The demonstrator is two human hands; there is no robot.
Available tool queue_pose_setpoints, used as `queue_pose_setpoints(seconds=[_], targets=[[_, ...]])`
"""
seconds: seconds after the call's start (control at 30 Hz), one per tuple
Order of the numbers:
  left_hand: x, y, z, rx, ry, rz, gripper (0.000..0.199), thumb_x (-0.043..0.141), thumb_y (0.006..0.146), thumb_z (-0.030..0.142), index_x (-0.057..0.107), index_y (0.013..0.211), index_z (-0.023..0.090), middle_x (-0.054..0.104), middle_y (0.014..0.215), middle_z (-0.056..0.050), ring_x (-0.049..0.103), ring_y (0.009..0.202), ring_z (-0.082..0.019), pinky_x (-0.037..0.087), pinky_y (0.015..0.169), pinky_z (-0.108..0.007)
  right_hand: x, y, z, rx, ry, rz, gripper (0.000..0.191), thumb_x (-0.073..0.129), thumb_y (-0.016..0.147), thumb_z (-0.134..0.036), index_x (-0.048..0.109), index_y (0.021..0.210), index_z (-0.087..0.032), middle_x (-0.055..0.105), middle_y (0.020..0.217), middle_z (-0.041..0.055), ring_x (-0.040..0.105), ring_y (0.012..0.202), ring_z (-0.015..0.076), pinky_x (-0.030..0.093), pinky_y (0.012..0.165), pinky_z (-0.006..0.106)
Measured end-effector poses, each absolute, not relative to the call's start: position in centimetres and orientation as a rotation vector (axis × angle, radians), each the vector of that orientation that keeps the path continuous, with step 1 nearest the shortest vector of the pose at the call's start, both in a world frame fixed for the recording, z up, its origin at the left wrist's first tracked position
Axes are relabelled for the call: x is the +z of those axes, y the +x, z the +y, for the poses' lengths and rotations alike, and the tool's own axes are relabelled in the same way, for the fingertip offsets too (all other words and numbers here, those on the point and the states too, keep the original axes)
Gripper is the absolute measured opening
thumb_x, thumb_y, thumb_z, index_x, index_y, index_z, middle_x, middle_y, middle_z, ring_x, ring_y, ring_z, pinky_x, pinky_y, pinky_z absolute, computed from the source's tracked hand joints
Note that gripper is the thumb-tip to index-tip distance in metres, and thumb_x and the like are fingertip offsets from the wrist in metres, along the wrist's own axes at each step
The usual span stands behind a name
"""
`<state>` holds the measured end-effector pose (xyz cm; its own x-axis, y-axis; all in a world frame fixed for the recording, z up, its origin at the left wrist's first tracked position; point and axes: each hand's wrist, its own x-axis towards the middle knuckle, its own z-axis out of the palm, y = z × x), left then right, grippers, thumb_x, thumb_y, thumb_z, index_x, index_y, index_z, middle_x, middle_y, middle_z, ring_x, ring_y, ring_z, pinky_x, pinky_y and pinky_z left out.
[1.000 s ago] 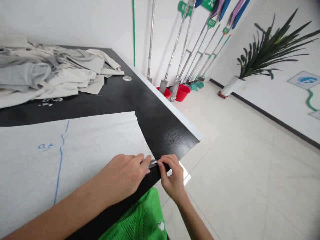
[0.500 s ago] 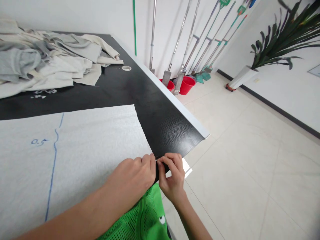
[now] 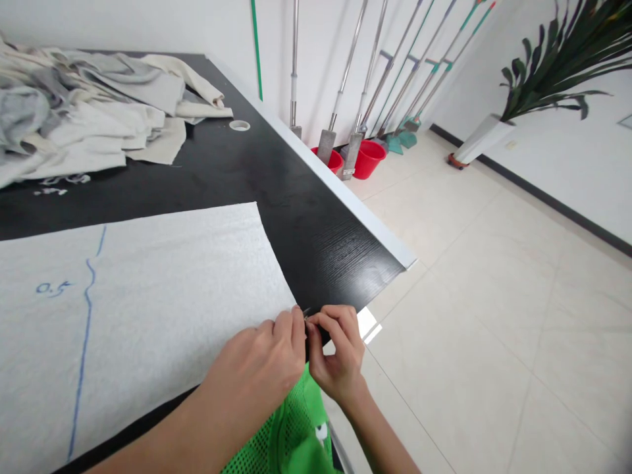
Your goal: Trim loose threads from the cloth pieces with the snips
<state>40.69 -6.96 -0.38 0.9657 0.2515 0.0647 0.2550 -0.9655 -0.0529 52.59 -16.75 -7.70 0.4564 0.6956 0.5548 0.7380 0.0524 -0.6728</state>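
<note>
A white cloth (image 3: 197, 283) with a wavy blue pen line and "0.5" written on it lies flat on the black table (image 3: 306, 230). My left hand (image 3: 266, 359) is closed at the cloth's right corner, knuckles up, its fingertips hidden. Right beside it, my right hand (image 3: 338, 352) pinches with thumb and forefinger just off the table's front edge. A tiny, thin, shiny bit shows between the two hands, too small to name. Below them hangs green mesh clothing (image 3: 276, 428) with a green panel.
Crumpled cream and grey cloth (image 3: 113, 112) is heaped at the back left. A white tape roll (image 3: 239, 125) and white scraps (image 3: 52, 191) lie nearby. Mops (image 3: 326, 141) and red buckets (image 3: 368, 159) stand along the wall, a potted plant (image 3: 486, 138) farther right.
The view has shifted slightly, so the cloth and heap appear farther left. Both hands stay together at the corner, their fingertips now closer, and a dark strip of table shows below the cloth.
</note>
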Motion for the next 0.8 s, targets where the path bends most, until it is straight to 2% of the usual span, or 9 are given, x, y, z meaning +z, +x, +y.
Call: queue_pose_setpoints(seconds=[0.1,0.27,0.53,0.8], targets=[[-0.28,40.57,-7.06,-0.084,-3.055,-0.389,0.038,0.070,0.079,0.005,0.067,0.116,0.004,0.061,0.074,-0.002,0.063,0.054,-0.017,0.053,0.040,-0.027,-7.65,52.61,-16.84,-0.049,-1.665,-1.258,0.025,0.059,0.083,0.002,0.062,0.098,-0.017,0.058,0.091,0.0065,0.055,0.084,0.0182,0.048,0.071,0.034],[-0.20,40.51,-7.22,0.031,-3.037,-0.361,0.031,0.062,0.082,0.003,0.069,0.112,0.007,0.061,0.076,-0.003,0.063,0.055,-0.016,0.053,0.041,-0.026,-7.77,52.61,-16.88,-0.047,-1.691,-1.282,0.024,0.057,0.084,0.000,0.060,0.098,-0.019,0.058,0.090,0.0067,0.056,0.082,0.0196,0.049,0.070,0.036],[-0.01,40.75,-7.20,0.005,-3.082,-0.356,0.028,0.060,0.080,0.000,0.071,0.106,0.006,0.063,0.074,-0.005,0.063,0.053,-0.018,0.054,0.039,-0.028,-8.11,52.51,-16.81,-0.063,-1.701,-1.291,0.024,0.056,0.084,0.000,0.059,0.098,-0.020,0.058,0.088,0.0068,0.056,0.082,0.0201,0.049,0.069,0.037],[-0.33,40.14,-7.32,-0.057,-3.035,-0.381,0.046,0.070,0.075,0.005,0.065,0.120,-0.003,0.065,0.077,-0.008,0.062,0.053,-0.018,0.055,0.041,-0.028,-8.09,52.49,-16.64,-0.095,-1.688,-1.282,0.025,0.059,0.082,0.001,0.060,0.099,-0.018,0.059,0.089,0.0075,0.055,0.082,0.0197,0.049,0.070,0.037]])
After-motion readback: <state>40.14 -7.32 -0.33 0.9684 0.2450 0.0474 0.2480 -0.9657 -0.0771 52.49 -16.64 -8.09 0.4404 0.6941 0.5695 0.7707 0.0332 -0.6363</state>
